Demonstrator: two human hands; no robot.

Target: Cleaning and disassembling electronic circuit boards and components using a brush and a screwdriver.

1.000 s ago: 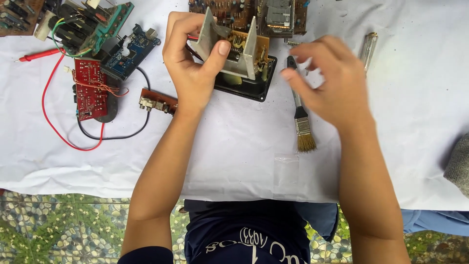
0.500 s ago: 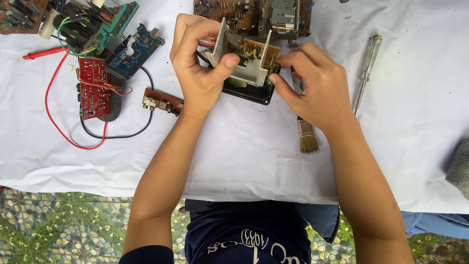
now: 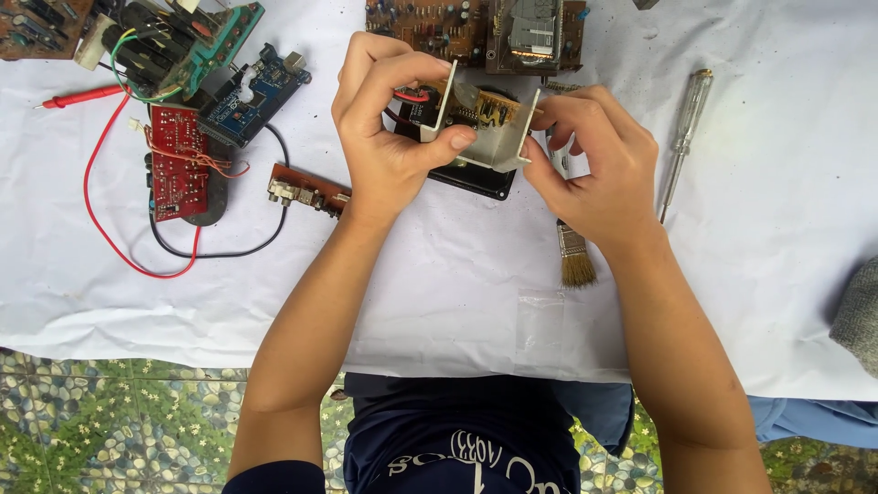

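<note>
My left hand (image 3: 389, 128) and my right hand (image 3: 594, 169) both grip a small electronic module (image 3: 485, 119): a brown circuit board set in a grey U-shaped metal bracket, with red and black wires at its left end. It is lifted just above a black plate (image 3: 480, 181) on the white cloth. My left thumb presses the bracket's front wall. A paint brush (image 3: 573, 252) lies under my right hand, with only its bristle end showing.
A clear-handled screwdriver (image 3: 681, 137) lies to the right. Brown circuit boards (image 3: 430, 23) sit at the top. On the left are a red board (image 3: 174, 160), a blue board (image 3: 251, 91), a green board with wires (image 3: 174, 50), a red probe (image 3: 78, 96) and a small brown strip board (image 3: 306, 189).
My right hand let go of the paint brush and moved left onto the module. The module now sits a little higher and turned, held by both hands.
</note>
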